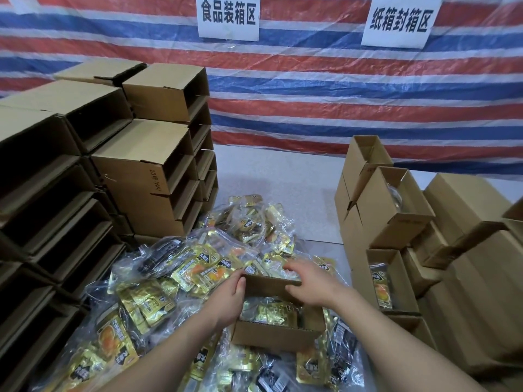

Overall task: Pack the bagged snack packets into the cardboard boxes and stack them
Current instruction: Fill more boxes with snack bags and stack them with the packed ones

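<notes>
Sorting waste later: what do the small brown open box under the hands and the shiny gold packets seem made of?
Small brown open box: apparently matte corrugated cardboard, with folding flaps. Shiny gold packets: probably glossy foil-look plastic film that crinkles and glints, bundled in clear bags.

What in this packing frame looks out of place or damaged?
Nothing looks damaged. The bagged snack packets lie in a loose heap around the open box that both hands, left hand and right hand, are holding.
</notes>
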Tool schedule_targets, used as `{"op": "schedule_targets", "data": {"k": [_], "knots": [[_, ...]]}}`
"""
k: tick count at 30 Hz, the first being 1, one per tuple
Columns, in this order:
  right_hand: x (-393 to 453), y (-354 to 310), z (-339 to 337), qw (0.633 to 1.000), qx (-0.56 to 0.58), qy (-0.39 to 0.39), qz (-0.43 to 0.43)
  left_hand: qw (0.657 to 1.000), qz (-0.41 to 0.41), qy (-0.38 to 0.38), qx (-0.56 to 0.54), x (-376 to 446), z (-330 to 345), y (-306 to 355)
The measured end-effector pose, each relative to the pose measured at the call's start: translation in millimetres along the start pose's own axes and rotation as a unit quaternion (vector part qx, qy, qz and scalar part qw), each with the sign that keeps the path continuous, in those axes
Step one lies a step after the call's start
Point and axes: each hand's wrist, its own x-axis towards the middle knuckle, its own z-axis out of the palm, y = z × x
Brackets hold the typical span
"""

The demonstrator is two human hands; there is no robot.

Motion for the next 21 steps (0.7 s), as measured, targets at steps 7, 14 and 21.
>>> {"op": "schedule_targets", "data": {"k": [7,14,21], "knots": [[14.3,-8.2,16.4,0.996,-0.076,-0.047,-0.021,1.000,-0.002,-0.005,0.000,-3.3,-2.8,4.8],[-2.8,6.1,4.9,0.998,-0.004,0.046,0.037,0.987,-0.013,0.048,-0.153,-10.4,-10.6,33.7],[-32.4,26.8,-34.2,0.958,0.144,0.191,0.157,0.958,-0.019,-0.023,-0.285,-28.7,24.2,113.4]]}}
